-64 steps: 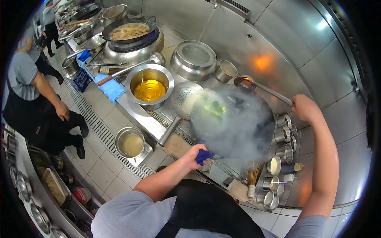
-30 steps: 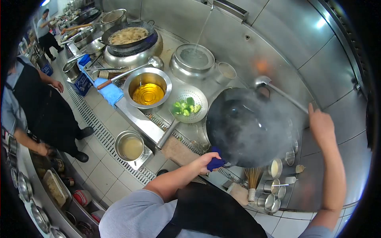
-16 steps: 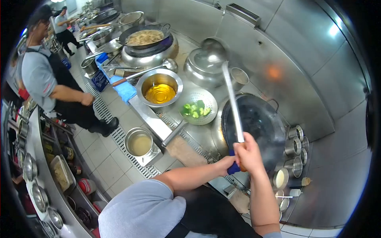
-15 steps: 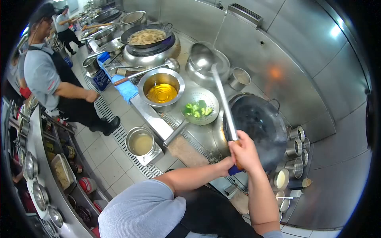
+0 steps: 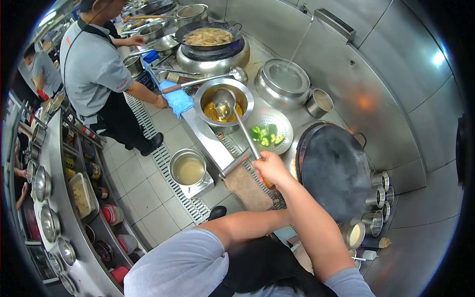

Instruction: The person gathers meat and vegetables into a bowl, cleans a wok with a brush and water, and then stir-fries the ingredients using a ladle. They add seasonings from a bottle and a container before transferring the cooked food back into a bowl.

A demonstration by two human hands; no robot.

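Observation:
My right hand (image 5: 272, 169) is wrapped round the handle of a long metal ladle (image 5: 242, 126). The ladle's bowl is down inside a steel pot (image 5: 201, 96) of yellow oil (image 5: 213, 112). Beside the pot, a perforated strainer (image 5: 281, 123) carries green broccoli pieces (image 5: 265, 140). A dark wok (image 5: 332, 168) with steam over it sits on the burner to the right of my right hand. My left forearm runs behind my right forearm, which hides the left hand, near the wok's front edge.
A lidded steel pot (image 5: 282, 86) stands at the back under a thin water stream. Another wok (image 5: 208, 37) with food in oil is at the far burner. A co-worker (image 5: 96, 69) stands left, one hand near a blue cloth (image 5: 179, 101). Several steel cups line the right edge.
My right hand has moved left, carrying the ladle's bowl from above the lidded pot down into the oil pot. My left hand has become hidden. The co-worker has turned and reached toward the cloth.

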